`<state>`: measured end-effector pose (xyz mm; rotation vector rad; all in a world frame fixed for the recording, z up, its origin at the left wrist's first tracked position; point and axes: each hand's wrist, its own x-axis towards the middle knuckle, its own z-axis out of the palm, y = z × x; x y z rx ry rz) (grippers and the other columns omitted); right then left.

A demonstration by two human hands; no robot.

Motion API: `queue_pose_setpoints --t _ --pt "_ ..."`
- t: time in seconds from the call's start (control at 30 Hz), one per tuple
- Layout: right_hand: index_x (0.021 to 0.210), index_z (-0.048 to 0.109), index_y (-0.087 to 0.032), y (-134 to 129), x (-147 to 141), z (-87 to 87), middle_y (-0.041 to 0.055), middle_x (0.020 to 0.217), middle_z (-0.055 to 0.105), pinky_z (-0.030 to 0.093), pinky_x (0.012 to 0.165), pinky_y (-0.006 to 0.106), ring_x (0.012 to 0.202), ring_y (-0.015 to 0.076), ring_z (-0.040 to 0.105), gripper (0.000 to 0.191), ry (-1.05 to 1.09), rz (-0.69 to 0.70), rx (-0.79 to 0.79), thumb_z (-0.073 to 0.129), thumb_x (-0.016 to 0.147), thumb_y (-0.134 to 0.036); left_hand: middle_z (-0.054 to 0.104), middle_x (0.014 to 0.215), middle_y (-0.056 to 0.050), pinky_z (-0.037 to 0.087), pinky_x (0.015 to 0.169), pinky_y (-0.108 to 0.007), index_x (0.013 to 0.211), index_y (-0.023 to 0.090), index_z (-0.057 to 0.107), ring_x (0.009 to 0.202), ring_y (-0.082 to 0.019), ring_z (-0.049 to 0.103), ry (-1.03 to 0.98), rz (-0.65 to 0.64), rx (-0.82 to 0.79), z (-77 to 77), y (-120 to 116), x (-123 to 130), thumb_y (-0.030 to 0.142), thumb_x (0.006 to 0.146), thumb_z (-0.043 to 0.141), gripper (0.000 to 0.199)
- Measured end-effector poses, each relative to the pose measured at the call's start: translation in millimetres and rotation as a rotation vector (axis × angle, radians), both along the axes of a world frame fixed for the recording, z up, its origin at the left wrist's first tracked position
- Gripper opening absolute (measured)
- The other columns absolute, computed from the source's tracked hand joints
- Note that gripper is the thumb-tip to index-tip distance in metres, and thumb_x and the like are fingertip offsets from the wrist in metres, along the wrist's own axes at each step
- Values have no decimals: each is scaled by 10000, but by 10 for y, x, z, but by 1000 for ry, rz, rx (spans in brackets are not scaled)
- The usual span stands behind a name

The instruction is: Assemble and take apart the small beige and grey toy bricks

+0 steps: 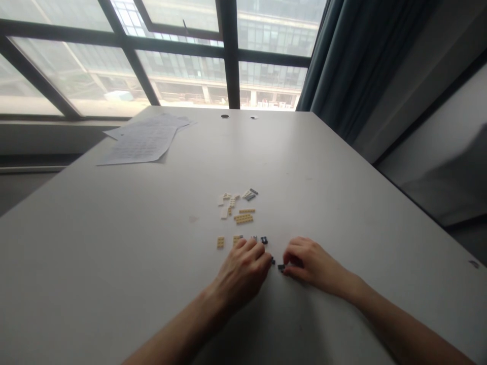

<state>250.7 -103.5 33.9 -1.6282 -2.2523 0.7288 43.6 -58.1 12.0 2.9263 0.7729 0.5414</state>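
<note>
On the tabletop (152,263), a small dark piece (281,267) lies at the fingertips of the right hand (315,261); this grip is curved, and whether it pinches the piece cannot be told. The left hand (245,266) bends palm down, partly covering a second dark piece (273,260), its grip hidden.

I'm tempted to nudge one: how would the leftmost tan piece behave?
The tan piece would likely slide, not roll: it's squarish and lies flat. It's probably light, being tiny beside the left hand, and perhaps stiff, given straight edges.
</note>
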Motion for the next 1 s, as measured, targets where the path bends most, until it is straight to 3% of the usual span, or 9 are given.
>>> queue_pose_setpoints --t 0.5,0.7,1.0 --pt "799 634 -195 5 -97 -91 5 760 599 403 735 278 747 157 545 22 29 -26 79 655 793 -198 548 725 -31 323 663 -348 763 195 572 714 -187 467 -54 -23 -7 -20 -18 15 228 873 516 128" --pt "927 637 -208 -6 -118 -95 14 817 603 417 736 284 783 169 553 154 47 -21 87 658 776 -192 553 725 -31 324 653 -342 812 195 590 706 -179 478 -82 -39 31 -41 -1 15 210 868 520 90" --pt "884 643 -198 -12 -99 -103 24 851 608 429 721 263 795 164 568 87 99 -41 83 650 798 -199 568 740 -26 326 666 -345 806 191 592 716 -187 472 -58 -24 26 -48 -8 12 234 872 539 94"
